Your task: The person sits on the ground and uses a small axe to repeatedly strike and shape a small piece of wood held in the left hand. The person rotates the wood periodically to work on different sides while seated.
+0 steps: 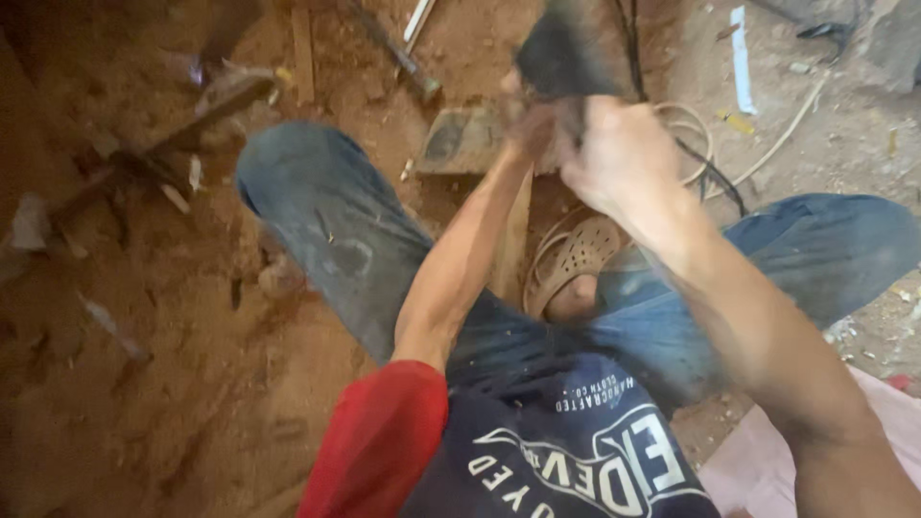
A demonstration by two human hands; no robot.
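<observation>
Reddish-brown dirt (144, 384) covers the ground on the left and near side, littered with scraps of wood and pale debris, and it gives way to grey, dusty ground (844, 125) on the far right. A person sits or squats low over it, knees spread in dusty blue jeans (326, 230), a dark blue printed shirt with a red sleeve (384, 441) at the near edge. Both bare arms reach toward the far middle of the scene. The right hand (624, 163) is raised, its fingers curled round the lower part of a dark, blurred object (561, 53) that rises to the top edge; what kind of thing it is cannot be told through the motion blur. The left hand (528, 129) meets it just beside the right, pressed against the same dark object, but whether its fingers are wrapped on it or merely resting there cannot be told. Below the hands, between the knees, a tan perforated sandal (576, 259) sits on a foot. Just left of the hands lies a flat, brownish block (460, 139) on the dirt. A long-handled tool (398, 53) lies on the far ground, left of the dark object. Black cable (710, 168) and pale coiled cord (696, 129) run across the ground to the right of the hands, and a light blue strip (741, 48) lies farther off. Pink fabric (767, 451) shows at the near right under the forearm.
</observation>
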